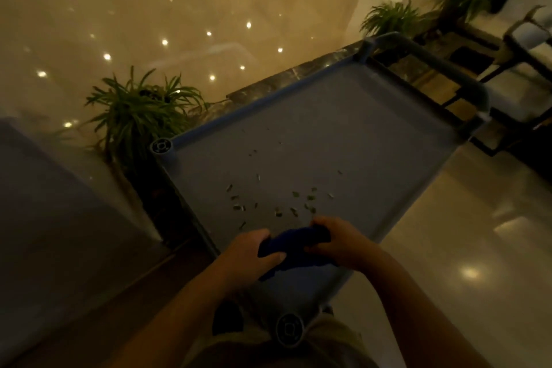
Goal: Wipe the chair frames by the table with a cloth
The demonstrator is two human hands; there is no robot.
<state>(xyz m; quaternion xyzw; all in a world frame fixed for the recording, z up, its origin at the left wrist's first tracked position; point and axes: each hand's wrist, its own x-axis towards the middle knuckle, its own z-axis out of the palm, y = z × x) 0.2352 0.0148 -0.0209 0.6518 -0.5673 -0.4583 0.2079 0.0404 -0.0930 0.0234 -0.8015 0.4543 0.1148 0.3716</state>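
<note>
Left hand (254, 251) and right hand (343, 243) grip a blue cloth (294, 248) over a leaf-littered cart tray (343, 116) beside plants (140, 116).

We see our two forearms bare to the elbow, no sleeves, watch or rings on our left hand (254, 254) or right hand (343, 243); khaki clothing (328, 346) shows below.

Cart tray (373, 134) centre, debris bits (277, 200) on its near half. Cloth (294, 245) over near edge, left hand (251, 251) and right hand (340, 240) at its ends. Plant (140, 110) left of cart; chairs (519, 69) far right.
</note>
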